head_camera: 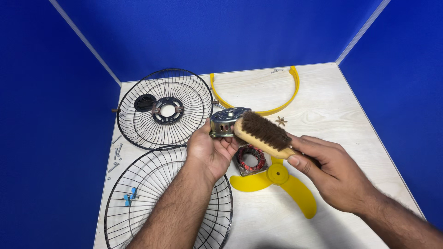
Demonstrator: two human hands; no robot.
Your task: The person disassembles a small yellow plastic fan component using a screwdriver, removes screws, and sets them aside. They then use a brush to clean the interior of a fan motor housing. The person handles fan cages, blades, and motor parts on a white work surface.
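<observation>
We grip the metal motor housing (pixel 224 122) in our left hand (pixel 210 150), just above the yellow fan blade (pixel 281 180). Our right hand (pixel 330 173) clasps the wooden brush (pixel 264 133), bristles on the housing. Cleaning looks underway; the copper stator (pixel 251 159) beside the blade lies untouched.

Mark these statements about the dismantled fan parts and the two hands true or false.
1. The left hand holds a round silver metal motor housing. True.
2. The right hand holds a screwdriver. False: it holds a wooden brush with brown bristles.
3. The yellow plastic fan blade lies on the pale wooden table. True.
4. Only one black wire fan guard is present. False: two are, a rear one and a nearer one.
</observation>
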